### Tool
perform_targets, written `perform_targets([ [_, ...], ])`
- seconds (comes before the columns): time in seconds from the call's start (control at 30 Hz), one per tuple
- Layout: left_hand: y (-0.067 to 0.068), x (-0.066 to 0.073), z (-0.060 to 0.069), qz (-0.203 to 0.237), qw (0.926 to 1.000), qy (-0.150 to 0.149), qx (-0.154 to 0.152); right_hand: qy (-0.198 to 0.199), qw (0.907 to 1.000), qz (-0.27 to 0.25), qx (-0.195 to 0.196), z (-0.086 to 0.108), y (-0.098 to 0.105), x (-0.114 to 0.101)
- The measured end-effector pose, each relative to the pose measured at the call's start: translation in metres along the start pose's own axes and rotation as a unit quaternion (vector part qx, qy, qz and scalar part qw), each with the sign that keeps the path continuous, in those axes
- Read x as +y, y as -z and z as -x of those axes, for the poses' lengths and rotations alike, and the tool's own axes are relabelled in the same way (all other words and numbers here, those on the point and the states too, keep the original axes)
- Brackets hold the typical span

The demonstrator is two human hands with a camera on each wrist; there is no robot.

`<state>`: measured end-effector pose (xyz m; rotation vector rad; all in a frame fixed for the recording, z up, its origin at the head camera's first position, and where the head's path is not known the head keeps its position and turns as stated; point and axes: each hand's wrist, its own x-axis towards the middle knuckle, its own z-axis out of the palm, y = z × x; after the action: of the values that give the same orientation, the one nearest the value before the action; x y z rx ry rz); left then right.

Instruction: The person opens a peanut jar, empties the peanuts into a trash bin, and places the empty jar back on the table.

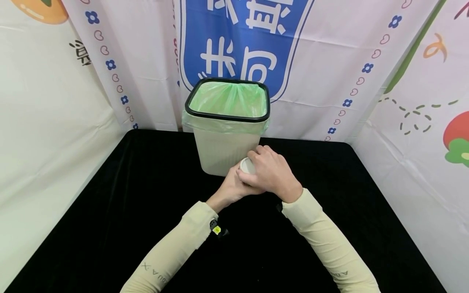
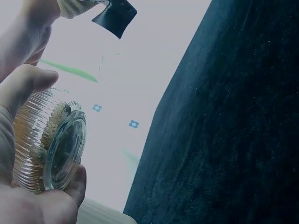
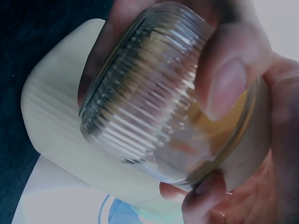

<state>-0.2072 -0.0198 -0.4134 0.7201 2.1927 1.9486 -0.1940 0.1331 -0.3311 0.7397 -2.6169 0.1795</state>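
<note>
A ribbed clear glass jar (image 3: 140, 98) is between my two hands, tilted in both wrist views. Pale, lumpy stuff and something yellowish show through its glass; I cannot tell what they are. My left hand (image 1: 231, 189) grips the body of the jar, thumb and fingers around the ribbed side, and the jar's round base (image 2: 65, 149) faces the left wrist camera. Over the top, my right hand (image 1: 272, 171) curls its fingers around the white lid (image 1: 247, 166). The lid sits on the jar's mouth. Most of the jar is hidden by the hands in the head view.
Just beyond the hands stands a cream trash bin (image 1: 227, 148) with a black rim and a green plastic liner (image 1: 229, 97). Black cloth covers the table (image 1: 154, 195). Printed white curtains (image 1: 322, 89) enclose its back and sides.
</note>
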Motion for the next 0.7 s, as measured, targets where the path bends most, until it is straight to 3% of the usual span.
perform_targets([
  [0.33, 0.004, 0.008, 0.006, 0.043, 0.999, 0.006, -0.012, 0.03, 0.9995, 0.002, 0.009, -0.001, 0.005, -0.003],
  [0.7, 0.008, 0.012, 0.012, 0.027, 0.9996, -0.001, -0.013, 0.061, 0.998, -0.016, 0.003, -0.002, 0.011, -0.006],
])
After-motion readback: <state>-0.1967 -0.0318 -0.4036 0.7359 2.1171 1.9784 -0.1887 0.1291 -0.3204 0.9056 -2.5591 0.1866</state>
